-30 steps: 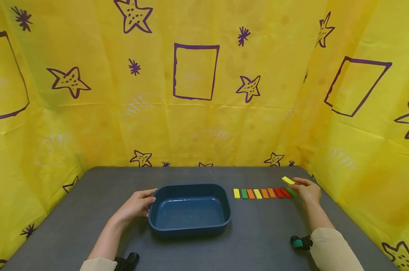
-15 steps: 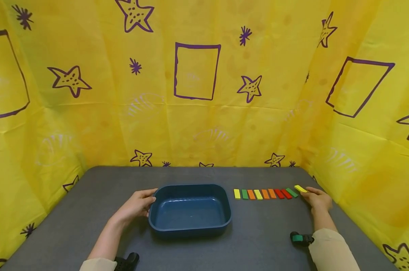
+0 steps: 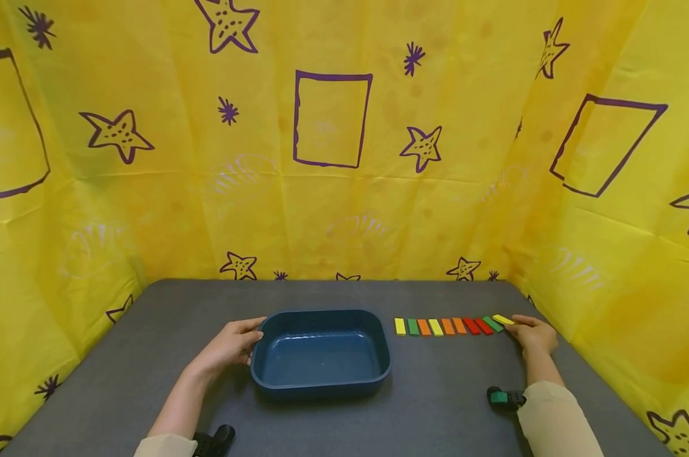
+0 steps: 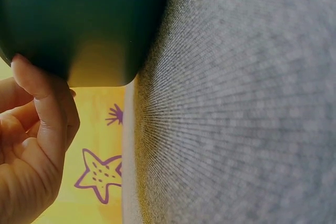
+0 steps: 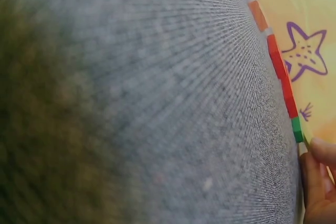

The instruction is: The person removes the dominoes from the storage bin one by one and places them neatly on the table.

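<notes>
A dark blue tub stands at the table's middle, nothing inside it. My left hand rests against its left wall, fingers touching the tub's outer side. To the right of the tub lies a row of flat coloured tiles, yellow, green, orange and red. My right hand is at the row's right end and pinches a yellow tile that lies on the table beside the last green tile. In the right wrist view the fingers meet the pale tile past the green one.
The grey table is walled on three sides by yellow cloth printed with purple stars. A black clip with a green part lies by my right sleeve, and another black clip sits near my left forearm at the front edge.
My right hand brought the yellow tile down from the air and to the right end of the row. The left hand and tub stayed still.
</notes>
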A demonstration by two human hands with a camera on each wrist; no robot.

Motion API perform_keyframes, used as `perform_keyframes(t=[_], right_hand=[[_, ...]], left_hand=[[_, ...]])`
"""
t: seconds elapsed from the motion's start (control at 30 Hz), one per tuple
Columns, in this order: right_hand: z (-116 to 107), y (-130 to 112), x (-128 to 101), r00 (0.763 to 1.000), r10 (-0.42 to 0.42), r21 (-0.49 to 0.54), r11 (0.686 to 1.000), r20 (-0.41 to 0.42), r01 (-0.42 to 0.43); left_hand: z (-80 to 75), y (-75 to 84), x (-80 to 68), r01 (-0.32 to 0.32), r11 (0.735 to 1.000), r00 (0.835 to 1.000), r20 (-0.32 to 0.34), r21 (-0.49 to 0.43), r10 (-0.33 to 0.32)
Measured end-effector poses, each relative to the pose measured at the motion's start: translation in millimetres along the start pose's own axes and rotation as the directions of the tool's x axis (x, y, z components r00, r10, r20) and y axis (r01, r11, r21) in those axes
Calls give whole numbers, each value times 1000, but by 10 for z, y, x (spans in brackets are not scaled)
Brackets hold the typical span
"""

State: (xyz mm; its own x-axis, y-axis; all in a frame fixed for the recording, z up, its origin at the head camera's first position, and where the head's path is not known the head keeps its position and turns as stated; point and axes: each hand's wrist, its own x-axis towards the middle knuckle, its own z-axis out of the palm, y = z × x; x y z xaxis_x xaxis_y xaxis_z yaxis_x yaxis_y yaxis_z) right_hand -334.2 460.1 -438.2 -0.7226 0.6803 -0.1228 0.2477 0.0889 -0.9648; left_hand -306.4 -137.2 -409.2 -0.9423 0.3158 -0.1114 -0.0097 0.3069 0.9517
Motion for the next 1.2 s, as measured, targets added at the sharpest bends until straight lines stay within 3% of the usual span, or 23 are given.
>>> perform_keyframes(t=[0.13,0.23,0.8,0.97,1.03,1.1,1.17,1.2], right_hand=[[9,9,-12,999,-44,-113,993,3,44],[18,20,-27,998,-62,-142,988,25,65],[43,-24,-64,999,-21,-53,998,-37,19],[93,-73,-131,995,-59,-114,992,-79,49],[154,-136,-199,990,-117,-179,979,-77,101],[241,-226,-290,975,-221,-263,943,-34,205],[340,-329,-403,936,-346,-339,875,59,345],[395,-384,-461,902,-418,-367,826,108,427]], left_hand=[[1,-5,1,1,1000,1000,-1,6,-1],[3,-8,-4,-3,1000,1000,0,10,3],[9,-4,-9,-18,1000,1000,15,10,18],[-5,18,-15,-23,1000,999,32,17,23],[-9,42,-29,-22,998,999,27,56,21],[-16,71,-50,-22,993,1000,16,116,21],[-26,117,-68,-33,975,999,-30,220,41],[-38,146,-72,-35,957,996,-67,289,56]])
